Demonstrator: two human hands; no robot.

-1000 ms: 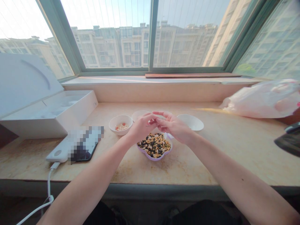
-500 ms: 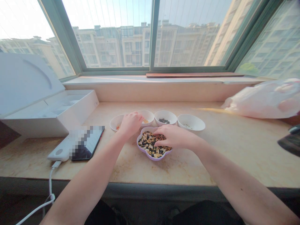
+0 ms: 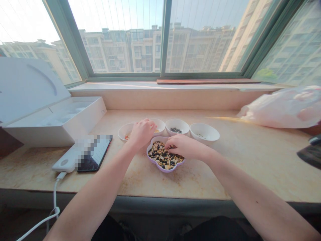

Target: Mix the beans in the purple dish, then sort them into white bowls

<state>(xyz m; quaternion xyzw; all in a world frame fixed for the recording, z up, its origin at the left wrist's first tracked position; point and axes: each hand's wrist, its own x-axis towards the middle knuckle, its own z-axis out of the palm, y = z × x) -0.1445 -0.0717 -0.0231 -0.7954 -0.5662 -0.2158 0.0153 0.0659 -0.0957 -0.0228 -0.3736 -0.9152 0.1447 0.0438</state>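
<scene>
A lavender scalloped bowl [image 3: 166,170] holds a mix of black beans, yellow beans and flat pale seeds [image 3: 164,155]. My right hand [image 3: 184,145] reaches into its far right side, fingertips bent together among the beans; what they pinch is hidden. Over the second white bowl [image 3: 162,124], with yellow bits inside, hovers my left hand [image 3: 142,132], its fingers drawn together and whatever they hold out of sight. Partly behind that hand is the leftmost white bowl [image 3: 122,132], with a few reddish pieces. The third white bowl [image 3: 177,124] contains black beans, the rightmost white bowl [image 3: 208,134] a few pale seeds.
At left stand an open white box [image 3: 82,117], a white power bank [image 3: 65,160] with a cable [image 3: 55,190], and a dark phone [image 3: 96,155]. A plastic bag [image 3: 281,107] lies at right, near a dark object [image 3: 311,154]. The window ledge [image 3: 125,86] runs behind the counter.
My right hand's fingers have drawn closer together in the mixed beans. My left hand has shifted slightly right over the second white bowl.
</scene>
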